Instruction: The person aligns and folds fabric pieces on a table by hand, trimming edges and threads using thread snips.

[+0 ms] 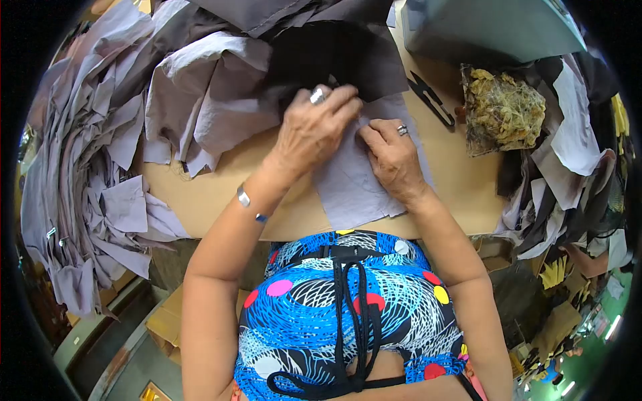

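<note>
A light grey piece of cloth (354,184) lies flat on the tan tabletop in front of me, its upper part meeting a dark cloth (374,63). My left hand (317,123), with a ring and a bracelet, reaches across to where the two cloths meet. Its fingers are pinched together there; their tips are partly hidden. Just to the right, my right hand (399,160) rests on the grey cloth with curled fingers, thumb and forefinger gripping it close to the left fingertips. Black thread snips (431,100) lie right of the cloths.
Long layers of grey cloth (73,187) hang over the table's left side, with a crumpled piece (207,93) beside them. At the right sit a clear bag of yellowish tangled material (505,110) and more cloth pieces (562,167). A grey-blue box-like object (495,33) stands at the back right.
</note>
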{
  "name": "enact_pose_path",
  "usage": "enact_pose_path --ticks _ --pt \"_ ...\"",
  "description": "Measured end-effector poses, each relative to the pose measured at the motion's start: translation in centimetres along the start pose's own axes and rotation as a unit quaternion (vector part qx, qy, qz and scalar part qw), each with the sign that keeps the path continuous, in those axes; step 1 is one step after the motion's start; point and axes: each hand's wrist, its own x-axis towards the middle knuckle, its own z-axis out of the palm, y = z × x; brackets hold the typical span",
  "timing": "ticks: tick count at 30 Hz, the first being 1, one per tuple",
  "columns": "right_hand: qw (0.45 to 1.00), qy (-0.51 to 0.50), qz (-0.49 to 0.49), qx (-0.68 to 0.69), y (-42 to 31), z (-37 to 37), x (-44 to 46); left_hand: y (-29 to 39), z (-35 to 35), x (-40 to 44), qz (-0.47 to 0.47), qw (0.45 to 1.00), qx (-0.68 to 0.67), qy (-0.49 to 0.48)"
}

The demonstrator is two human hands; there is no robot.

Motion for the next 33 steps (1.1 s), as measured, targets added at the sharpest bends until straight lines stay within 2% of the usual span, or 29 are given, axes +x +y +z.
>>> enact_pose_path --ticks 3,6,8,12,14,18,19,21,22,26,27,29,33 --pt "0.997 -0.008 -0.047 -0.065 0.0 0.2 -0.1 -2.3 1.0 1.4 -0.019 0.997 0.075 0.022" --pt "0.994 -0.018 -0.059 -0.094 -0.1 0.2 -0.1 -3.1 1.1 2.1 -0.029 0.994 0.102 0.0" --pt "0.992 -0.036 -0.048 -0.109 -0.3 0.2 0.0 -3.2 1.0 2.4 -0.043 0.993 0.104 -0.029" --pt "0.988 -0.08 0.001 -0.135 -0.9 0.4 0.7 -3.8 1.3 2.6 0.004 0.987 0.161 0.02" --pt "0.987 -0.071 0.003 -0.142 -1.0 0.6 0.8 -3.9 1.2 2.8 0.024 0.98 0.19 0.047" --pt "0.992 -0.062 0.001 -0.114 -0.2 -0.3 0.4 -3.7 0.6 1.6 -0.044 0.986 0.145 -0.071" --pt "0.994 -0.058 0.002 -0.089 0.1 -0.4 0.3 -3.0 0.0 1.0 -0.064 0.99 0.093 -0.085" --pt "0.998 -0.05 0.007 -0.042 0.7 -0.6 -0.1 -1.8 -1.2 0.7 -0.121 0.976 0.083 -0.159" --pt "0.998 -0.051 0.005 -0.046 0.7 -0.6 -0.1 -1.9 -1.2 0.7 -0.133 0.98 0.055 -0.136" --pt "0.996 -0.054 -0.022 -0.075 0.7 -0.5 -0.1 -4.2 0.3 2.0 -0.083 0.985 0.142 -0.055" --pt "0.994 -0.054 -0.031 -0.087 0.6 -0.5 -0.2 -3.8 -0.6 3.3 -0.162 0.969 0.151 -0.114" --pt "0.993 -0.067 -0.03 -0.095 0.7 -0.7 -0.2 -5.5 0.3 3.9 -0.044 0.966 0.237 0.09" --pt "0.991 -0.091 -0.033 -0.095 0.7 -1.2 -0.1 -6.3 0.3 2.1 -0.055 0.971 0.231 -0.018"
